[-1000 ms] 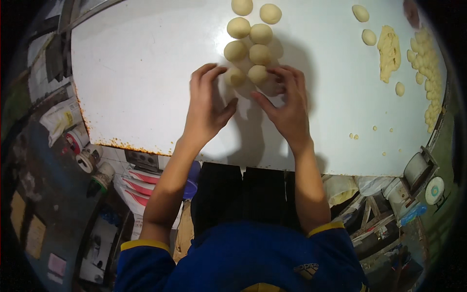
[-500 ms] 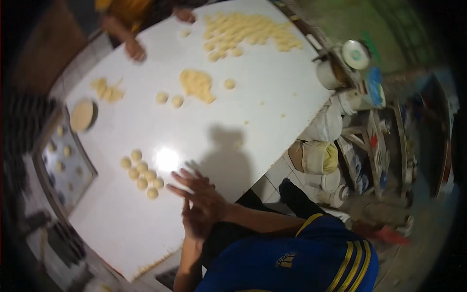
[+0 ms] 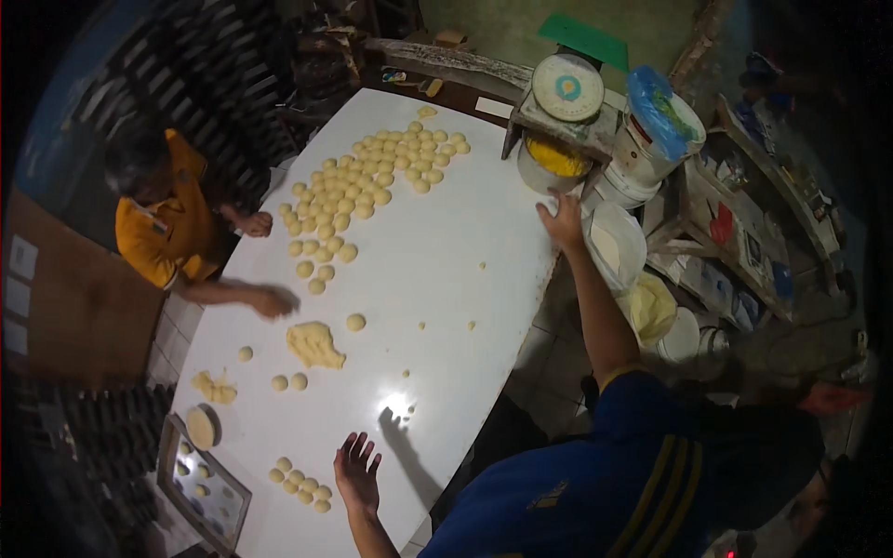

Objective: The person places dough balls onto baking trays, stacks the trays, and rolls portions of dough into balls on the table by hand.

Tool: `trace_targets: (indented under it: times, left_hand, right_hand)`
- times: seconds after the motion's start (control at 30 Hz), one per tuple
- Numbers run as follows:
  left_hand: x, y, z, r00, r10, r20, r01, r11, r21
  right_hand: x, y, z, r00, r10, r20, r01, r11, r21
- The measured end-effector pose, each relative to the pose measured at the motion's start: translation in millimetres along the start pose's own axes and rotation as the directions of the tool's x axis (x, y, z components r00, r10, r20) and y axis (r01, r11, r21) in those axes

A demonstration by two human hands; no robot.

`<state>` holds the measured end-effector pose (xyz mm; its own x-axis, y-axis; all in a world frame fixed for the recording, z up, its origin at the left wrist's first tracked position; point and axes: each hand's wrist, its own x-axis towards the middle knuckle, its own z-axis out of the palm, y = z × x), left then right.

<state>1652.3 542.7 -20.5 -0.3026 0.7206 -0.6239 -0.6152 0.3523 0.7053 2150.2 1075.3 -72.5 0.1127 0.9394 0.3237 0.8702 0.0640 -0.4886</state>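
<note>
My right arm is stretched far out over the table's right edge. My right hand (image 3: 564,223) is open, its fingertips beside the rim of a metal pot (image 3: 530,175) with yellow stuff (image 3: 556,158) in it. Whether they touch the pot I cannot tell. Over the near part of the white table (image 3: 437,307) my left hand (image 3: 357,472) hangs open, fingers spread, nothing in it. Left of it lies a small cluster of round dough balls (image 3: 307,484). Farther off are a flat lump of dough (image 3: 314,345) and a large spread of dough balls (image 3: 358,177).
Across the table a person in a yellow shirt (image 3: 153,244) has one hand (image 3: 272,302) near the dough lump. A round scale (image 3: 567,88) stands above the pot, with buckets (image 3: 616,244) along the right edge. A tray (image 3: 206,484) with dough pieces and a round bowl (image 3: 201,427) are at left.
My hands were together near the small cluster; now they are apart. The right has gone far forward to the pot, the left stays near. The view has shifted, showing more of the far side.
</note>
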Motion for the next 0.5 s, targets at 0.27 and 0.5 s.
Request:
trace_targets:
  times: [0.27, 0.5]
  left_hand:
    - [16, -11, 122, 0.986, -0.112, -0.125, 0.11, 0.994, -0.024]
    - [46, 6, 164, 0.985, -0.02, -0.174, 0.022, 1.0, 0.014]
  right_hand:
    - [163, 35, 44, 0.893, 0.161, 0.42, 0.02, 0.919, -0.395]
    - [193, 91, 36, 0.863, 0.119, 0.492, -0.085, 0.992, -0.092]
